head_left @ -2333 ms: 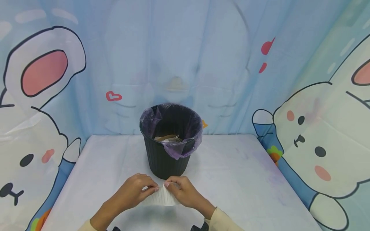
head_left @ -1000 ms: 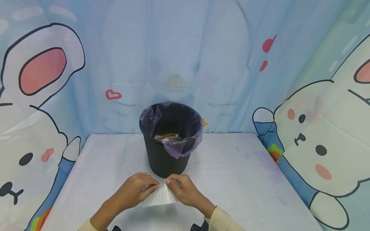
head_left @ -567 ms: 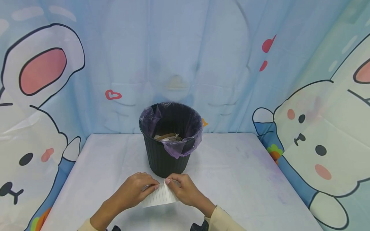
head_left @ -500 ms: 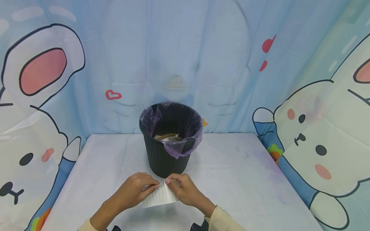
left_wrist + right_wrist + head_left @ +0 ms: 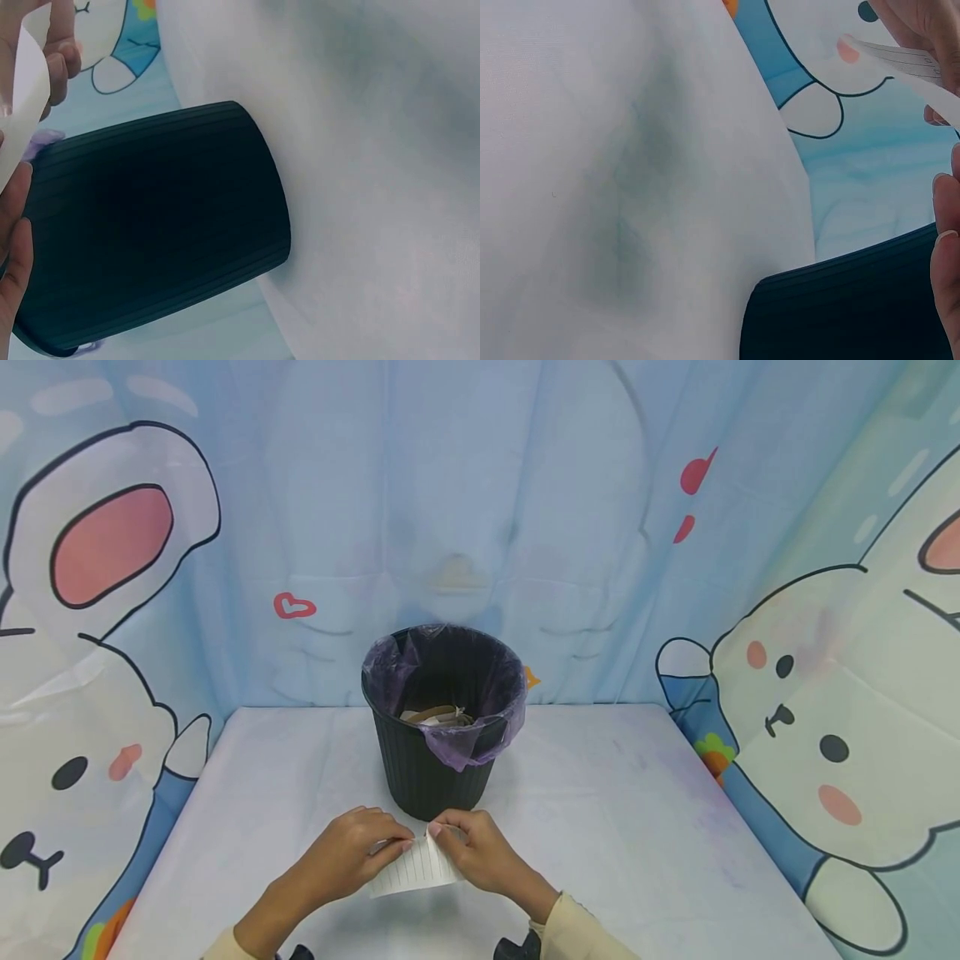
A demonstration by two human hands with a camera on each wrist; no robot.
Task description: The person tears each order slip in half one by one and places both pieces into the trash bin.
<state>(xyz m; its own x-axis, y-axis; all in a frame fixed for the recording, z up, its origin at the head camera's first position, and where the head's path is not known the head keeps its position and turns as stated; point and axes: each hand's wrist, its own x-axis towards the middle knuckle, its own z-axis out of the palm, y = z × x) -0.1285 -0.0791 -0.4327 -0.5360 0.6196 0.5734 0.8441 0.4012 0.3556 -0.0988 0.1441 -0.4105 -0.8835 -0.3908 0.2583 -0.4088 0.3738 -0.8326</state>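
Between my two hands is a small sheet of lined white paper point(image 5: 416, 870), held in front of the bin and above the table. My left hand point(image 5: 348, 853) pinches its upper edge between thumb and fingers. Close beside that grip, my right hand point(image 5: 480, 858) pinches the same edge with thumb and forefinger. The sheet bends in the left wrist view, where the paper point(image 5: 30, 90) shows a curled edge. Printed lines are visible on the paper point(image 5: 907, 61) in the right wrist view. Part of the sheet is hidden behind the fingers.
Just beyond the hands stands a black ribbed bin point(image 5: 431, 777), with a purple plastic liner point(image 5: 468, 747) folded over its rim. Scraps point(image 5: 438, 717) lie inside it. A white cloth covers the table point(image 5: 600, 827). Behind it hangs a blue curtain point(image 5: 585, 527) with cartoon rabbits.
Since the oldest frame, the paper has tilted so more of its lined face shows to the head view. Over the last second, hands and paper have stayed almost still.
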